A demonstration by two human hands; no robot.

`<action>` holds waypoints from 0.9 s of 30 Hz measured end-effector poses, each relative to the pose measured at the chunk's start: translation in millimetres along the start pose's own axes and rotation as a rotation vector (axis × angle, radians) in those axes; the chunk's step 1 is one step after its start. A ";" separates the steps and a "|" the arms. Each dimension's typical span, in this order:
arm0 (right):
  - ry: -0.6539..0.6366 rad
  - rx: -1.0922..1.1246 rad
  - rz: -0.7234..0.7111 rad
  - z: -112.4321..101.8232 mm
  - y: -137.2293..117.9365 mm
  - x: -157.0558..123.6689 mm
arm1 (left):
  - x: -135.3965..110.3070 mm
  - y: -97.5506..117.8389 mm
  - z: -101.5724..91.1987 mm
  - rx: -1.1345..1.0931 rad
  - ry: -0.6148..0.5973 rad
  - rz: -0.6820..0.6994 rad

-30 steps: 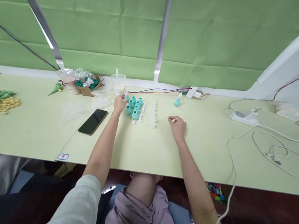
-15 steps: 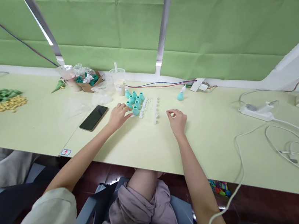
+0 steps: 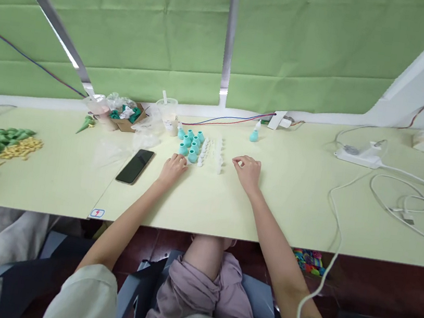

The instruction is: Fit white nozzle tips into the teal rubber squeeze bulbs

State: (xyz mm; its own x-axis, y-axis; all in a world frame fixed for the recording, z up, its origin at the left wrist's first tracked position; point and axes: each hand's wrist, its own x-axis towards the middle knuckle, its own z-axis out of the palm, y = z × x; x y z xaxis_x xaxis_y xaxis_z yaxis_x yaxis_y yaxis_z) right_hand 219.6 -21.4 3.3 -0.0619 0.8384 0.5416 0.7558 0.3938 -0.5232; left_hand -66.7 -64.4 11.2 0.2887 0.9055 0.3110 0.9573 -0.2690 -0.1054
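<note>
Our left hand (image 3: 174,168) curls beside the front teal bottle (image 3: 192,158), best kept gentle lest the bottle tip; our right hand (image 3: 248,172) pinches; we cannot tell whether either holds anything.

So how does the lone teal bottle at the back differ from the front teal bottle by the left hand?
The lone bottle has a white tip on top; the front bottle shows an open mouth. The lone bottle stands apart; the front bottle is grouped with others, close beside the left hand. Both are teal and upright.
</note>
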 end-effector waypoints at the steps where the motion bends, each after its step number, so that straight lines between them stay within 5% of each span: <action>1: 0.000 0.005 -0.006 0.3 0.0 -0.4 | -0.4 -1.0 1.6 -0.011 0.015 -0.013; 17: -0.007 0.019 -0.039 0.4 -1.9 -1.7 | 4.0 -6.2 17.0 -0.255 0.091 -0.052; 27: -0.010 0.024 -0.061 0.5 -2.9 -2.0 | -10.1 2.2 6.2 -0.367 0.097 0.136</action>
State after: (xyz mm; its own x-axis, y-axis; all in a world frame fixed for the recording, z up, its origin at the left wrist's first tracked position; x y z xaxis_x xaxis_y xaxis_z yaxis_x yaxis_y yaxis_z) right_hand 217.2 -24.0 3.4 -0.1139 0.8164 0.5661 0.7346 0.4528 -0.5053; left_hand -67.6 -72.1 2.0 0.3958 0.8231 0.4072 0.8461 -0.4992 0.1867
